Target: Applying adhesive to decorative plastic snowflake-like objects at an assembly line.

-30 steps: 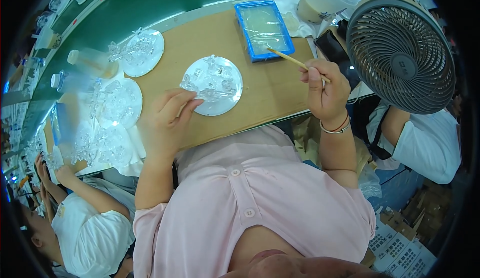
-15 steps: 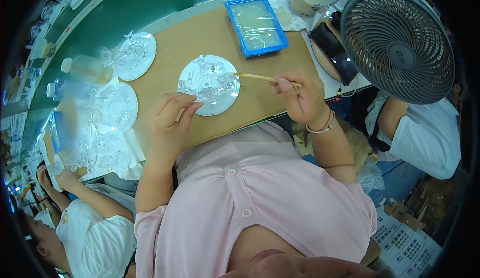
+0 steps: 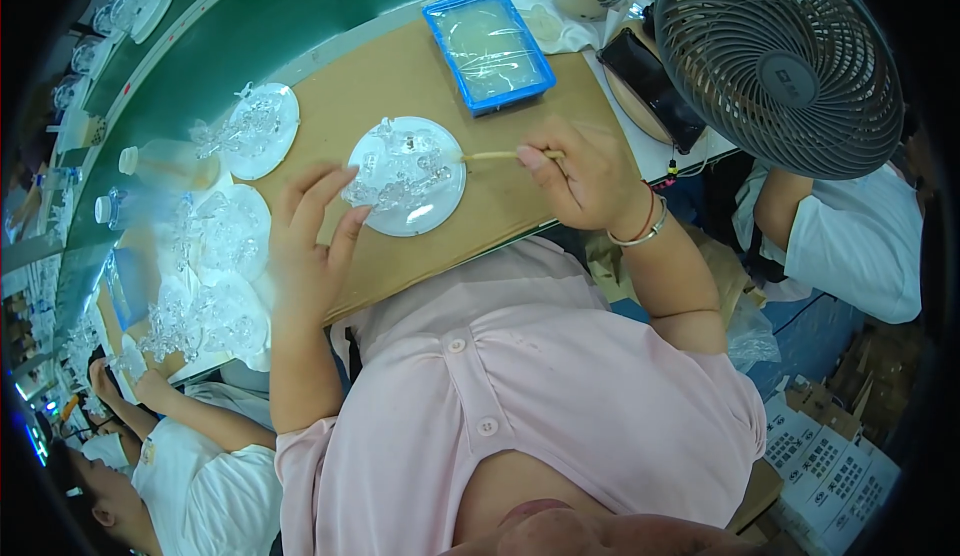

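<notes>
We look partway through a round white plate (image 3: 424, 219) of clear pieces (image 3: 405, 168)
It lies before us on the surface (image 3: 340, 101); our left hand's (image 3: 312, 224) fingers spread beside it, our right hand (image 3: 588, 178) pinches a thin stick (image 3: 490, 156). What remains, we cannot tell.

I see a round white plate (image 3: 418, 220) lying just beside the left fingers (image 3: 330, 192), shiny clear bits (image 3: 403, 169) on it. The right fingers (image 3: 552, 178) pinch a thin yellowish stick (image 3: 493, 156) pointing at it.
</notes>
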`<state>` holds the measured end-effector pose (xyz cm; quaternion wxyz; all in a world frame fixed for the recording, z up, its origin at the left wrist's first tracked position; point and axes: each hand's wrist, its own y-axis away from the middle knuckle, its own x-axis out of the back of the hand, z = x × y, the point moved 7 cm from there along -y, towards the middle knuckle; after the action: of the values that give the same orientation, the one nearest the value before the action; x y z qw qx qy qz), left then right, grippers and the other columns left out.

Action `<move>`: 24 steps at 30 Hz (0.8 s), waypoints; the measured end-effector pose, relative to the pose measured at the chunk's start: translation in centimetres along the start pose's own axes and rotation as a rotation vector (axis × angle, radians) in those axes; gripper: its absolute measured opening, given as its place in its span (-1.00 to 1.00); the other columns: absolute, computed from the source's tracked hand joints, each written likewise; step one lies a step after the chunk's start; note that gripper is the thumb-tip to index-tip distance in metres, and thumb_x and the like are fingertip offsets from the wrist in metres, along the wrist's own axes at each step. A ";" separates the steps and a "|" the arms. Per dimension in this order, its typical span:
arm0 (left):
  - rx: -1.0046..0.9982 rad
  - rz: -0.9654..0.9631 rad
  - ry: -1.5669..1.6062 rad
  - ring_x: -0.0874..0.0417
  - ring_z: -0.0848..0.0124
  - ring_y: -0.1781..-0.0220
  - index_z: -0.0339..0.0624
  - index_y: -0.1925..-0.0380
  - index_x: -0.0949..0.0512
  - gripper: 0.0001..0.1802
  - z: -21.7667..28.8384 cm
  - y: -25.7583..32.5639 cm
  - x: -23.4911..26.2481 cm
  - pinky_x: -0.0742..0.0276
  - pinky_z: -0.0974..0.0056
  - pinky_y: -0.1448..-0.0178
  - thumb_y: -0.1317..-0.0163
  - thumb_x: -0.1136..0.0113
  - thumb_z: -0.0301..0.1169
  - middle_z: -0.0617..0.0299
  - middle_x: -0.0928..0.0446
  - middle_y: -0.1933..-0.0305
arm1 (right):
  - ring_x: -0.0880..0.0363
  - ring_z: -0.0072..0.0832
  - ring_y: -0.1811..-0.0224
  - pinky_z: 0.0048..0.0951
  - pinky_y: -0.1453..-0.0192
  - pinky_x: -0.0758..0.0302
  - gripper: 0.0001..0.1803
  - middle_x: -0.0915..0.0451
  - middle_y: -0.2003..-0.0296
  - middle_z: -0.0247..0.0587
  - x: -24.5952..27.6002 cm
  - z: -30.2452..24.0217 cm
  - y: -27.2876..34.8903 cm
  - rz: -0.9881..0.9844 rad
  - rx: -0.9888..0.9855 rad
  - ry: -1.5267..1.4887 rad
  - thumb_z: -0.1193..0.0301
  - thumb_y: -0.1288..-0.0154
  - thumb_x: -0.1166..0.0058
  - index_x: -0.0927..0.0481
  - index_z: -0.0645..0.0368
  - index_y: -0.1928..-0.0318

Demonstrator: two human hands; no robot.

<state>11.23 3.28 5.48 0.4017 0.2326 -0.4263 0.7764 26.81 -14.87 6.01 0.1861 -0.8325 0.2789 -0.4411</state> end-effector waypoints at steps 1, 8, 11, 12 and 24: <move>0.005 0.003 -0.002 -0.61 0.20 0.07 -0.17 0.13 -0.61 -0.67 -0.4 -0.3 0.1 -0.53 0.25 0.05 -0.04 -0.37 -0.49 0.13 -0.58 0.07 | -0.53 -0.26 0.55 -0.39 0.47 -0.42 -0.97 -0.54 0.53 -0.19 -0.1 -0.2 0.3 -0.035 -0.017 0.004 0.55 -0.24 -0.07 -0.50 0.22 0.34; 0.150 -0.211 0.181 -0.65 0.29 0.06 -0.25 0.08 -0.59 -0.71 -2.5 0.1 -1.5 -0.54 0.33 -0.02 -0.17 -0.22 -0.62 0.09 -0.63 0.06 | -0.56 -0.23 0.52 -0.40 0.42 -0.48 -0.99 -0.57 0.49 -0.12 -1.7 -1.8 2.0 -0.127 0.091 -0.146 0.59 -0.23 -0.03 -0.48 0.27 0.34; 0.186 -0.199 0.188 -0.67 0.34 0.14 -0.26 0.13 -0.62 -0.73 -2.4 0.6 -1.2 -0.56 0.36 0.06 -0.13 -0.25 -0.63 0.10 -0.65 0.13 | -0.46 -0.23 0.59 -0.32 0.51 -0.38 -0.90 -0.47 0.54 -0.19 -2.0 -1.3 2.1 -0.011 0.069 -0.133 0.53 -0.18 -0.13 -0.46 0.19 0.34; 0.231 -0.208 0.206 -0.68 0.36 0.17 -0.26 0.16 -0.63 -0.74 -2.4 0.9 -1.2 -0.57 0.37 0.09 -0.11 -0.27 -0.63 0.11 -0.66 0.15 | -0.46 -0.22 0.59 -0.31 0.51 -0.39 -0.90 -0.47 0.53 -0.19 -2.2 -1.2 2.1 -0.015 0.068 -0.124 0.53 -0.18 -0.13 -0.46 0.19 0.34; 0.275 -0.193 0.238 -0.69 0.39 0.22 -0.26 0.22 -0.66 -0.77 -2.3 1.8 -0.8 -0.59 0.38 0.10 -0.07 -0.31 -0.63 0.13 -0.67 0.21 | -0.60 -0.30 0.49 -0.44 0.38 -0.52 -0.99 -0.59 0.49 -0.13 -1.7 -0.3 3.0 -0.060 -0.005 -0.103 0.61 -0.26 0.00 -0.47 0.27 0.32</move>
<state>10.18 4.28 2.85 0.4863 0.2317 -0.2413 0.8072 24.87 -16.14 3.39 0.1848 -0.8626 0.2449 -0.4023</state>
